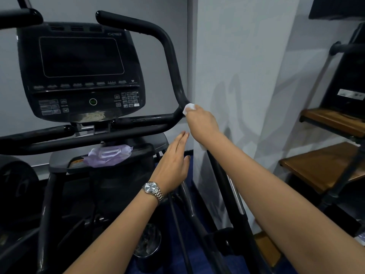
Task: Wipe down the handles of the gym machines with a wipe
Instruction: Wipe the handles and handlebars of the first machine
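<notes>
Right hand [201, 120] pinches wipe [189, 108] against handle [173, 66] | left hand [173, 163] flat, empty

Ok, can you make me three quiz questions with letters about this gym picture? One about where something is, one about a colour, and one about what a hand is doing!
1. Where is the purple wipes pack?
A. On the machine's tray under the console
B. On the wooden shelf
C. On the floor

2. What colour is the wipe?
A. Green
B. White
C. Red

3. What is the left hand doing?
A. Gripping a handle
B. Holding the wipe
C. Held open and flat, holding nothing

Answers:
1. A, the pack lies on the tray below the console.
2. B, the wipe shows white against the black handle.
3. C, its fingers are straight and empty, while the right hand presses the wipe on the handle's bend.
</notes>
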Demonstrator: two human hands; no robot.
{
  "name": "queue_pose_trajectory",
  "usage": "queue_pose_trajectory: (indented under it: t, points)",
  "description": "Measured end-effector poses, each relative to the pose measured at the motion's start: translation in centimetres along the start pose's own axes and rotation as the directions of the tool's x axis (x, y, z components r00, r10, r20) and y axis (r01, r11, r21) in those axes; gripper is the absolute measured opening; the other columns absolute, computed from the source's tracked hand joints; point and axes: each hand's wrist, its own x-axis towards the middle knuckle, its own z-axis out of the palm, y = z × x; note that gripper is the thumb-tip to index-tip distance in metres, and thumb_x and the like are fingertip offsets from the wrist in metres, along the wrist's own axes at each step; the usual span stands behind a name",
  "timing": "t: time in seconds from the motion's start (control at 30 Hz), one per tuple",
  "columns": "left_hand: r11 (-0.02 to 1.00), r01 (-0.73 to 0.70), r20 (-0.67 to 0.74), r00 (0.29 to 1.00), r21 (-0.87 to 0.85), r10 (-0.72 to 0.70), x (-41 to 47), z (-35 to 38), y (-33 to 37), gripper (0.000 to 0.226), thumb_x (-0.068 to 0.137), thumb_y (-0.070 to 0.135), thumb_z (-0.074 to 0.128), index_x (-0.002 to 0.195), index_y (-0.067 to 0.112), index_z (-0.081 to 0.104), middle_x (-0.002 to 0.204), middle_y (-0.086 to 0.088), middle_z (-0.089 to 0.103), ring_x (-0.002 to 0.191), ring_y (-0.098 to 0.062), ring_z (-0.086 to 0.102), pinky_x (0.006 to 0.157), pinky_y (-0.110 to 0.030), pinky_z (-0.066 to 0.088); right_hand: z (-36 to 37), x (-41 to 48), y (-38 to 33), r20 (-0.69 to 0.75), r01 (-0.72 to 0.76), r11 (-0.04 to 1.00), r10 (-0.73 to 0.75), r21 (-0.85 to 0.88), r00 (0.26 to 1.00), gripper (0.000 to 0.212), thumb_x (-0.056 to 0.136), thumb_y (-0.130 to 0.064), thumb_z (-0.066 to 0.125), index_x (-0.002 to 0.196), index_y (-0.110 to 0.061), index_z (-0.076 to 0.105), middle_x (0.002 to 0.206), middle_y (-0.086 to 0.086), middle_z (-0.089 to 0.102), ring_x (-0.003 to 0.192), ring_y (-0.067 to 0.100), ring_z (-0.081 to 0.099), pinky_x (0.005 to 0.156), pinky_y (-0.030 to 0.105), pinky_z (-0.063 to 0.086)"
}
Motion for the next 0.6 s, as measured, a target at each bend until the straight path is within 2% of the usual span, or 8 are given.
queue_pose_trajectory:
  t: [0.1,0.17,0.23,0.33,0.4,0.47,0.53,0.6]
  points:
    - [0.999,-0.028,-0.002,1.0,-0.038,0.028,0.8,-0.3,-0.2,0.064,0.093,0.006,0.044,0.15,0.008,0.015,0.157,-0.006,0.017,0.145,-0.012,0.016,0.118,-0.024,0.017,0.5,-0.9,0.6,-0.028,0.027,1.0,-0.027,0.002,0.999,0.034,0.078,0.014,0.047,0.103,-0.007,0.056,0.106,0.007,0.053,0.076,0.023,0.05,0.061,0.026,0.03]
    - [0.997,-0.058,-0.005,0.998,-0.048,0.058,1.5,-0.4,-0.4,0.065,0.093,0.005,0.045,0.15,0.007,0.014,0.157,-0.007,0.016,0.144,-0.013,0.017,0.117,-0.024,0.018,1.1,-1.6,1.3,-0.026,0.058,0.996,-0.056,0.061,0.998,0.04,0.074,0.015,0.044,0.101,-0.01,0.058,0.108,0.004,0.052,0.079,0.022,0.049,0.061,0.025,0.029]
    - [0.996,-0.079,0.002,0.997,-0.047,0.079,2.5,-0.4,-0.7,0.067,0.092,0.005,0.046,0.15,0.005,0.013,0.158,-0.009,0.016,0.144,-0.014,0.018,0.116,-0.021,0.016,1.6,-2.0,1.8,-0.048,0.067,0.98,-0.059,0.19,0.997,0.048,0.076,0.013,0.044,0.112,-0.017,0.057,0.119,-0.001,0.053,0.099,0.022,0.055,0.067,0.025,0.039]
    - [0.991,-0.112,0.03,0.993,-0.075,0.115,4.4,-0.3,-1.2,0.069,0.091,0.004,0.047,0.15,0.004,0.011,0.158,-0.009,0.015,0.144,-0.015,0.019,0.117,-0.026,0.021,1.5,-1.8,2.1,-0.073,-0.004,0.943,0.03,0.334,0.997,0.047,0.087,0.004,0.046,0.128,-0.017,0.051,0.132,-0.001,0.054,0.118,0.017,0.05,0.09,0.034,0.049]
    - [0.986,-0.136,0.033,0.99,-0.099,0.139,5.7,-0.2,-1.8,0.071,0.09,0.002,0.047,0.15,0.004,0.009,0.157,-0.009,0.017,0.142,-0.016,0.024,0.113,-0.029,0.031,1.1,-0.9,2.1,-0.027,-0.051,0.945,0.063,0.323,0.998,0.042,0.089,0.0,0.046,0.129,-0.013,0.051,0.127,0.003,0.058,0.113,0.022,0.055,0.089,0.037,0.049]
    - [0.985,-0.132,0.031,0.99,-0.108,0.136,6.9,-0.3,-2.4,0.072,0.091,0.004,0.047,0.15,0.004,0.007,0.155,-0.01,0.023,0.136,-0.019,0.036,0.102,-0.024,0.04,1.1,0.4,2.1,0.015,-0.077,0.951,0.076,0.3,0.997,0.047,0.087,-0.001,0.046,0.131,-0.018,0.05,0.109,0.002,0.065,0.096,0.023,0.061,0.075,0.032,0.049]
    - [0.986,-0.118,0.036,0.992,-0.12,0.123,7.7,-0.3,-3.3,0.074,0.091,0.005,0.048,0.151,0.006,0.004,0.152,-0.011,0.029,0.126,-0.022,0.045,0.089,-0.018,0.041,1.2,1.8,1.7,0.072,-0.108,0.96,0.093,0.26,0.993,0.058,0.085,-0.001,0.047,0.137,-0.026,0.043,0.092,-0.004,0.064,0.081,0.019,0.059,0.065,0.027,0.044]
    - [0.981,-0.119,0.038,0.991,-0.153,0.127,8.4,0.0,-4.5,0.077,0.09,0.003,0.048,0.151,0.007,0.002,0.15,-0.01,0.032,0.126,-0.021,0.044,0.094,-0.025,0.044,1.3,2.6,1.3,0.125,-0.105,0.979,0.084,0.173,0.989,0.058,0.084,-0.001,0.047,0.135,-0.029,0.044,0.088,-0.009,0.056,0.078,0.014,0.057,0.063,0.026,0.042]
